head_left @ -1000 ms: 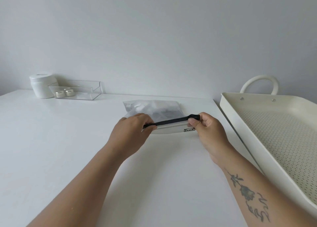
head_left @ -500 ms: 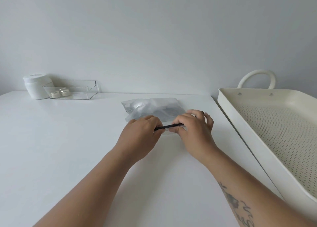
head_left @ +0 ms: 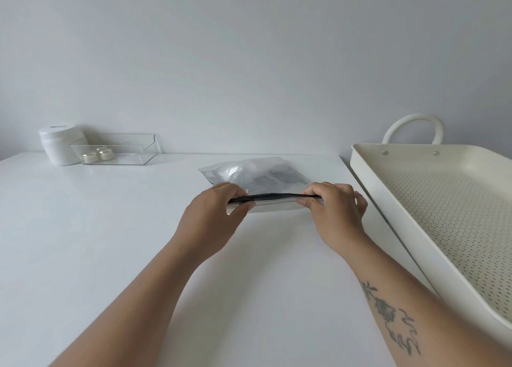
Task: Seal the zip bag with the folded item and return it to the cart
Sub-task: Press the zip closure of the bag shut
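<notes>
The left hand (head_left: 213, 211) pinches the left end of the zip bag's black closure strip (head_left: 277, 196) between thumb and fingers, and the right hand (head_left: 335, 208) pinches the right end the same way, so the strip runs taut between them. The zip bag (head_left: 257, 176) lies on the white table (head_left: 110, 242), stretching away from the hands, with a folded pale and grey item showing through the plastic (what it is cannot be told). Just right of the bag, off the table's edge, stands the cream cart (head_left: 374, 189) with its perforated tray and loop handle. Far left of the bag, by the wall, sit a clear tray (head_left: 144, 147) holding two small jars (head_left: 97, 155) and a white container (head_left: 59, 147).
</notes>
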A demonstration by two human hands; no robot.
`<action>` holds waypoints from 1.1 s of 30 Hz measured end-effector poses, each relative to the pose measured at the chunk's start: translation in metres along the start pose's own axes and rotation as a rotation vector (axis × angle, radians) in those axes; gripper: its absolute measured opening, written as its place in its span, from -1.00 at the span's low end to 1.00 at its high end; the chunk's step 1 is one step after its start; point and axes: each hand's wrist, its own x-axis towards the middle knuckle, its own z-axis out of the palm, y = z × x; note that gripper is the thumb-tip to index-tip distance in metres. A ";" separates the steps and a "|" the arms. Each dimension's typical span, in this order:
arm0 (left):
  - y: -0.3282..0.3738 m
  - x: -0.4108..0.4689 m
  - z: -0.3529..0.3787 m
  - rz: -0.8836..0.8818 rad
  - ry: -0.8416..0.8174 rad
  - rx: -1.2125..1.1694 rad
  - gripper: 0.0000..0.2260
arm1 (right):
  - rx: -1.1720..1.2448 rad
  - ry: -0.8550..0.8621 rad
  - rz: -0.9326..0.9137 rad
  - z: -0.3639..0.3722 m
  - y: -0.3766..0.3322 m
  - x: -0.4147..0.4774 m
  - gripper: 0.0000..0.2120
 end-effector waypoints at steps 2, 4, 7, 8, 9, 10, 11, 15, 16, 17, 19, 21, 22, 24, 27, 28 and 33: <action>0.001 0.000 0.000 -0.015 -0.002 -0.046 -0.95 | 0.002 0.003 0.028 0.000 0.002 0.001 -0.81; 0.000 0.000 0.000 -0.024 0.017 -0.099 -0.95 | 0.006 0.004 0.049 0.000 0.005 0.002 -0.81; 0.000 -0.001 -0.002 -0.025 0.042 -0.137 -0.94 | -0.010 -0.012 0.086 -0.001 0.005 0.002 -0.80; 0.000 -0.001 -0.002 -0.017 0.046 -0.139 -0.94 | -0.023 -0.015 0.087 -0.002 0.005 0.001 -0.80; -0.001 -0.001 -0.001 0.002 0.052 -0.135 -0.94 | -0.034 -0.008 0.070 -0.003 0.005 0.001 -0.82; 0.000 -0.001 0.000 0.023 0.059 -0.131 -0.94 | -0.052 0.013 0.035 -0.003 0.004 0.000 -0.87; 0.000 -0.001 0.000 0.041 0.065 -0.129 -0.94 | -0.062 0.037 -0.021 -0.004 0.002 0.000 -0.94; 0.003 -0.003 0.004 0.100 0.025 -0.113 -0.92 | -0.030 -0.037 -0.298 0.002 -0.020 -0.009 -0.69; 0.004 -0.003 0.005 0.118 0.021 -0.114 -0.92 | -0.021 -0.074 -0.348 0.005 -0.026 -0.013 -0.75; 0.005 -0.003 0.004 0.135 0.024 -0.115 -0.92 | -0.010 -0.098 -0.366 0.008 -0.029 -0.015 -0.86; 0.004 -0.003 0.001 0.165 0.040 -0.118 -0.94 | 0.046 -0.120 -0.344 0.010 -0.029 -0.016 -0.94; -0.002 -0.003 -0.002 0.179 0.027 -0.126 -0.86 | 0.142 -0.146 -0.292 0.008 -0.026 -0.014 -0.89; -0.006 -0.003 -0.003 0.166 -0.023 -0.118 -0.73 | 0.202 -0.166 -0.276 0.005 -0.025 -0.014 -0.88; -0.016 -0.002 -0.004 0.106 -0.156 -0.049 -0.43 | 0.303 -0.203 -0.265 0.003 -0.027 -0.014 -0.86; -0.024 -0.001 -0.003 0.054 -0.116 0.050 -0.35 | 0.400 -0.295 -0.201 0.003 -0.028 -0.018 -0.79; -0.025 0.000 -0.002 0.058 -0.078 0.062 -0.39 | 0.430 -0.329 -0.174 0.003 -0.028 -0.019 -0.75; -0.030 0.000 0.003 0.024 -0.052 0.068 -0.67 | 0.429 -0.379 -0.177 0.000 -0.026 -0.021 -0.78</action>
